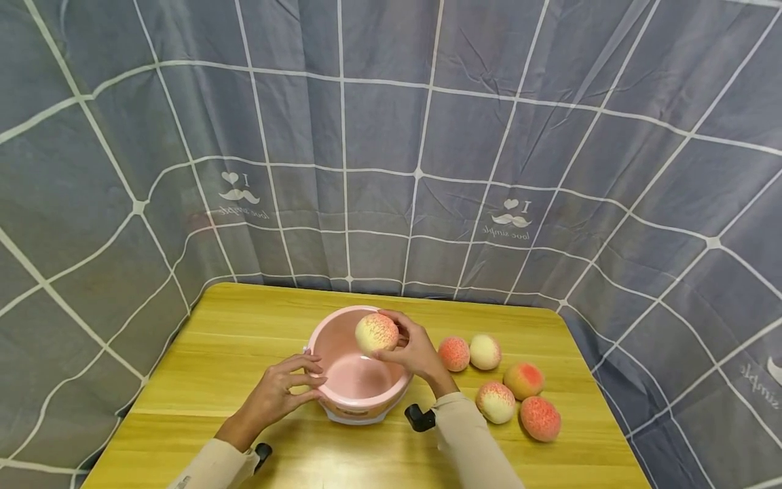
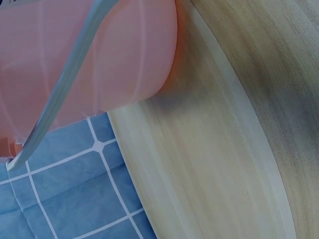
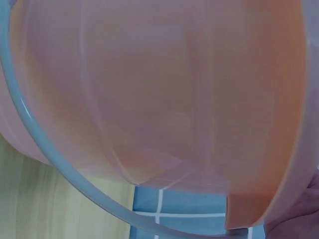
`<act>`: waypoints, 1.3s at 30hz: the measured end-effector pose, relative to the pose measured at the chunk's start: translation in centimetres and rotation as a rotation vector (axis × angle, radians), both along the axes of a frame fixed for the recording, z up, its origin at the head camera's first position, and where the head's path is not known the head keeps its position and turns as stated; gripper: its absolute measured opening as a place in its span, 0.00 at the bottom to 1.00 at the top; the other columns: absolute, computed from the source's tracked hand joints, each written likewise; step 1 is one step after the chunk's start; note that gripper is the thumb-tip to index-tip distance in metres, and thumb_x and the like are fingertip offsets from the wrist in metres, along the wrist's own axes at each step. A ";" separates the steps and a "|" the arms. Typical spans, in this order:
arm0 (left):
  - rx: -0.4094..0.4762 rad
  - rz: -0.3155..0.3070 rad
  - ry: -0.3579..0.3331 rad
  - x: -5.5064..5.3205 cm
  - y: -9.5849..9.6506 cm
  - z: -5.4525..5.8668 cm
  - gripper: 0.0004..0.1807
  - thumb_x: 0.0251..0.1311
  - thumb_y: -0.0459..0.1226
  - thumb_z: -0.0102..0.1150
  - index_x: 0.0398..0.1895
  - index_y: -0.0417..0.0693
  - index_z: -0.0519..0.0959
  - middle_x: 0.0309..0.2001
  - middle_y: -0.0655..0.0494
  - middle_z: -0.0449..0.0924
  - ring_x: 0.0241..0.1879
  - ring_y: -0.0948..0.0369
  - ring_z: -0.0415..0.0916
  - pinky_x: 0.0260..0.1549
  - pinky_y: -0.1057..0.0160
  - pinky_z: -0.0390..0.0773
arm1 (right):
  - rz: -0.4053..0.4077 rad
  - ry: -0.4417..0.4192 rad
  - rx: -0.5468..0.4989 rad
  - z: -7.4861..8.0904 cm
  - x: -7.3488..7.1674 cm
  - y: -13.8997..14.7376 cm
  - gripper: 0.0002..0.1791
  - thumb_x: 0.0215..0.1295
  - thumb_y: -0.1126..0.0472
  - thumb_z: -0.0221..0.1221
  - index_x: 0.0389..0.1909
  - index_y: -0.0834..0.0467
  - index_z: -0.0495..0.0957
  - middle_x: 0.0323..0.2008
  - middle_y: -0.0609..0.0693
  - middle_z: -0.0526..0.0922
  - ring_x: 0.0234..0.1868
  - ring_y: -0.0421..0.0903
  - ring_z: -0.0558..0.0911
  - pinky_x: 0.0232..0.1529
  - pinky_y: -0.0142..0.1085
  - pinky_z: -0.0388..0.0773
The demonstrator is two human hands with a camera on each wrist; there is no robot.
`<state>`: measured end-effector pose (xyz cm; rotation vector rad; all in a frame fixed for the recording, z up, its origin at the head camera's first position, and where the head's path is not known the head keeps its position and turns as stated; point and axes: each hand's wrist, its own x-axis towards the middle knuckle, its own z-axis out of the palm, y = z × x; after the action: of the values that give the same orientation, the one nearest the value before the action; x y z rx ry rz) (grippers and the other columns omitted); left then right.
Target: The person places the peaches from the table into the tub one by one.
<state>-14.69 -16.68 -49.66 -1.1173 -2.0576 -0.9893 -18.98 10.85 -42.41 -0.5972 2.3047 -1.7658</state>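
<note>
A pink plastic bucket (image 1: 360, 377) stands on the table with its light handle (image 3: 75, 179) hanging down the outside. My left hand (image 1: 284, 390) touches the near-left rim, fingertips over the edge and thumb at the outer wall. Over the bucket's mouth, my right hand (image 1: 411, 348) holds a peach (image 1: 375, 333), pale yellow with pink speckles, between thumb and fingers. The bucket's inside floor shows bare pink below it. In the left wrist view the bucket's wall (image 2: 124, 55) and handle fill the upper left; that hand is out of frame there.
Right of the bucket lie several more peaches: a red one (image 1: 454, 354) beside a pale one (image 1: 485, 352), then a speckled one (image 1: 495, 402), an orange-red one (image 1: 523, 380) and a deep red one (image 1: 540, 418). A grey checked curtain (image 1: 379, 204) surrounds the wooden table (image 1: 232, 339).
</note>
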 end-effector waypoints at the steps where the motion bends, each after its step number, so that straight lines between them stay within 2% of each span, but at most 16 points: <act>1: 0.002 -0.002 0.000 0.0 0.0 0.0 0.16 0.58 0.46 0.61 0.32 0.43 0.88 0.38 0.52 0.81 0.46 0.44 0.80 0.65 0.69 0.67 | 0.000 0.004 0.002 0.0 0.0 0.0 0.39 0.51 0.71 0.70 0.66 0.63 0.67 0.60 0.61 0.72 0.50 0.48 0.77 0.52 0.34 0.82; 4: 0.006 -0.004 0.002 0.0 0.0 0.0 0.15 0.57 0.46 0.62 0.32 0.42 0.88 0.38 0.51 0.81 0.46 0.44 0.80 0.65 0.69 0.67 | -0.001 0.016 0.011 -0.1 0.0 -0.1 0.39 0.50 0.71 0.71 0.66 0.63 0.68 0.59 0.61 0.73 0.50 0.48 0.78 0.52 0.35 0.82; 11: 0.011 -0.003 0.002 0.0 0.1 0.0 0.15 0.56 0.46 0.62 0.32 0.42 0.88 0.38 0.51 0.81 0.47 0.45 0.80 0.65 0.68 0.67 | -0.034 0.075 0.016 -3.4 -1.5 0.0 0.40 0.47 0.68 0.73 0.65 0.56 0.70 0.58 0.55 0.75 0.51 0.49 0.77 0.53 0.33 0.79; 14: 0.013 -0.001 0.002 0.1 0.1 -0.1 0.15 0.56 0.46 0.63 0.32 0.42 0.88 0.38 0.51 0.81 0.47 0.45 0.80 0.65 0.69 0.67 | -0.038 0.078 0.036 -3.2 -1.4 -0.2 0.40 0.48 0.69 0.72 0.65 0.59 0.69 0.58 0.58 0.75 0.52 0.51 0.77 0.55 0.36 0.79; 16: 0.017 -0.003 0.003 0.1 0.1 -0.1 0.16 0.56 0.46 0.63 0.31 0.41 0.88 0.38 0.51 0.81 0.47 0.45 0.80 0.65 0.69 0.67 | -0.028 0.095 0.033 -2.7 -1.1 -0.3 0.40 0.49 0.71 0.71 0.65 0.63 0.68 0.58 0.62 0.75 0.53 0.55 0.77 0.58 0.42 0.78; 19: 0.023 -0.006 0.004 0.0 0.1 -0.1 0.18 0.57 0.47 0.61 0.31 0.40 0.87 0.38 0.50 0.81 0.47 0.45 0.80 0.65 0.69 0.67 | 0.002 0.103 -0.012 -1.6 -0.6 -0.3 0.38 0.52 0.73 0.69 0.65 0.70 0.65 0.57 0.70 0.72 0.57 0.65 0.74 0.63 0.53 0.74; 21: 0.023 -0.004 0.005 0.0 0.1 -0.1 0.19 0.58 0.47 0.59 0.30 0.39 0.87 0.38 0.51 0.81 0.47 0.45 0.80 0.65 0.69 0.67 | 0.023 0.087 -0.044 -0.9 -0.3 -0.3 0.37 0.54 0.74 0.67 0.65 0.73 0.63 0.58 0.74 0.70 0.60 0.68 0.71 0.65 0.56 0.70; 24: 0.015 0.008 0.006 0.0 0.1 0.0 0.20 0.59 0.49 0.57 0.30 0.40 0.88 0.39 0.52 0.81 0.46 0.44 0.80 0.65 0.70 0.67 | 0.037 0.057 -0.068 -0.5 -0.1 -0.3 0.35 0.56 0.75 0.65 0.65 0.74 0.62 0.59 0.75 0.68 0.62 0.70 0.68 0.68 0.57 0.66; 28: 0.002 0.020 0.001 0.0 0.2 0.0 0.22 0.60 0.50 0.56 0.30 0.41 0.88 0.38 0.51 0.81 0.44 0.43 0.80 0.65 0.72 0.66 | 0.036 0.052 -0.075 -0.5 0.0 -0.2 0.34 0.57 0.75 0.65 0.64 0.74 0.63 0.59 0.74 0.69 0.62 0.69 0.68 0.68 0.57 0.66; 34: 0.005 0.016 0.001 0.0 0.2 0.0 0.17 0.58 0.48 0.60 0.30 0.42 0.88 0.38 0.50 0.81 0.44 0.43 0.80 0.65 0.70 0.67 | 0.022 0.064 -0.070 -0.9 -0.1 -0.2 0.32 0.57 0.75 0.64 0.63 0.73 0.65 0.58 0.69 0.72 0.61 0.66 0.71 0.67 0.55 0.69; 39: 0.010 0.016 0.009 0.0 0.2 0.0 0.16 0.57 0.47 0.62 0.30 0.42 0.88 0.38 0.51 0.81 0.45 0.44 0.80 0.64 0.68 0.68 | 0.029 0.062 -0.091 -0.9 -0.1 0.0 0.32 0.57 0.75 0.64 0.63 0.72 0.66 0.58 0.70 0.72 0.61 0.66 0.71 0.66 0.55 0.69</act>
<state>-14.69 -16.43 -49.61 -1.0970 -2.0489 -0.9847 -19.11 10.85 -43.26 -0.7061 2.2530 -1.8720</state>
